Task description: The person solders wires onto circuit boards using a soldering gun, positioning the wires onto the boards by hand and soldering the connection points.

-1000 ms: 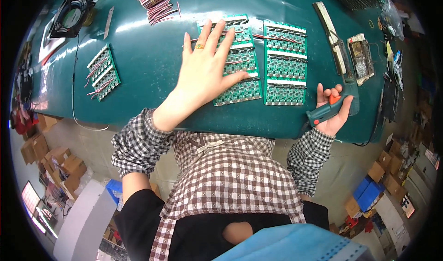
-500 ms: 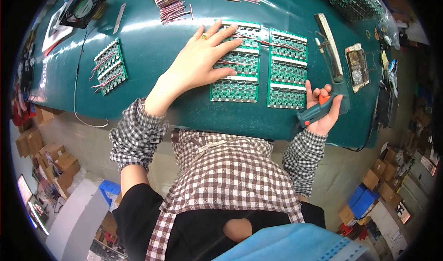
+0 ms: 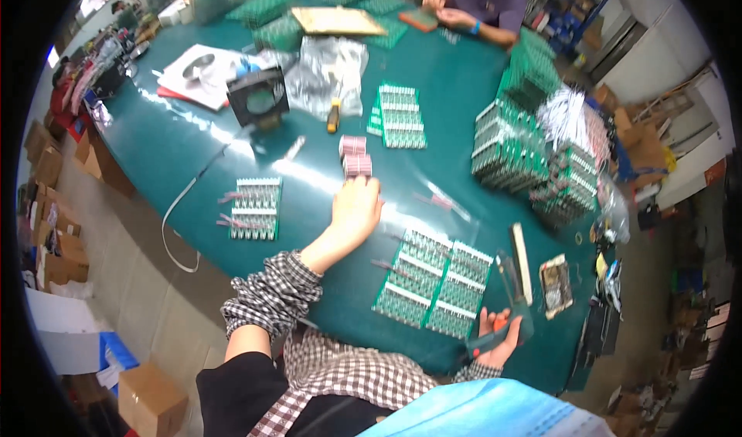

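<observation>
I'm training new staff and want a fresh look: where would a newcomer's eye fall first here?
Probably on the left hand, its fingertips at the pinkish wire bundles mid-table, and the right hand, gripping a dark-green tool near the table's front edge. Next might come the green circuit boards lying between the hands, then the tall board stacks farther back, right of center.

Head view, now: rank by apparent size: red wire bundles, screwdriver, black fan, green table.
1. Green table
2. Black fan
3. Red wire bundles, visible part only; the left hand may cover some
4. Screwdriver
</observation>
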The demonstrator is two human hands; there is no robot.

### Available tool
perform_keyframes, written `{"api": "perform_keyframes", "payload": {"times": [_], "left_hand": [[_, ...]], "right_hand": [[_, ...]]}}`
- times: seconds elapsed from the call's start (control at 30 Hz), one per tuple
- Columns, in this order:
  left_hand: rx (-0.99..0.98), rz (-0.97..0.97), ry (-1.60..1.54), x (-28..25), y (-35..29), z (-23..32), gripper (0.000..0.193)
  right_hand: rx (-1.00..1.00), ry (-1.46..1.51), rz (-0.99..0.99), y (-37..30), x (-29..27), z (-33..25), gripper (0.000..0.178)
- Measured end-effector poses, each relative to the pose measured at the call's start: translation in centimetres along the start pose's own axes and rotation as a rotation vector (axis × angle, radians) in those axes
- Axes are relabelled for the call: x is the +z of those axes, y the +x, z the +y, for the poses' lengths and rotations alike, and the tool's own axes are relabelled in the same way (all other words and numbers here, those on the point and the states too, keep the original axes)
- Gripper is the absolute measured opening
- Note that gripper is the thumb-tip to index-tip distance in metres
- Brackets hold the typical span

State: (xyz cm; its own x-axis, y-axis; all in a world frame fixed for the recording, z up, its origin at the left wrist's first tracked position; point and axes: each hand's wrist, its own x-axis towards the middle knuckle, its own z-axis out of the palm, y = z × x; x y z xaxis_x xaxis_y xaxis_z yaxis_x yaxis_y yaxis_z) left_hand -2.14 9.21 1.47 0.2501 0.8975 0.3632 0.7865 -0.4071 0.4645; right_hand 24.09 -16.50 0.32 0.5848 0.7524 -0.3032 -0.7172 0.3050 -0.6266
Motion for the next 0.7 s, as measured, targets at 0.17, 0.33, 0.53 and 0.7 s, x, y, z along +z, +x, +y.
{"api": "perform_keyframes", "payload": {"times": [0.17,0.33,0.53,0.7], "left_hand": [[-0.135,-0.082,0.041,1.9,-1.4,-0.4,0.013],[-0.061,-0.041,0.112,2.7,-1.6,-0.1,0.010],[0.009,-0.133,0.289,2.6,-0.4,-0.8,0.007],[0.119,0.028,-0.201,-1.2,-0.7,1.1,0.012]], "right_hand": [[0.010,-0.082,0.040,-0.2,0.5,-0.8,0.030],[-0.027,-0.117,0.091,-1.2,0.2,-1.7,0.031],[-0.015,-0.142,0.050,0.0,1.6,-1.8,0.032],[-0.039,-0.114,-0.106,-0.3,1.3,-2.4,0.035]]}}
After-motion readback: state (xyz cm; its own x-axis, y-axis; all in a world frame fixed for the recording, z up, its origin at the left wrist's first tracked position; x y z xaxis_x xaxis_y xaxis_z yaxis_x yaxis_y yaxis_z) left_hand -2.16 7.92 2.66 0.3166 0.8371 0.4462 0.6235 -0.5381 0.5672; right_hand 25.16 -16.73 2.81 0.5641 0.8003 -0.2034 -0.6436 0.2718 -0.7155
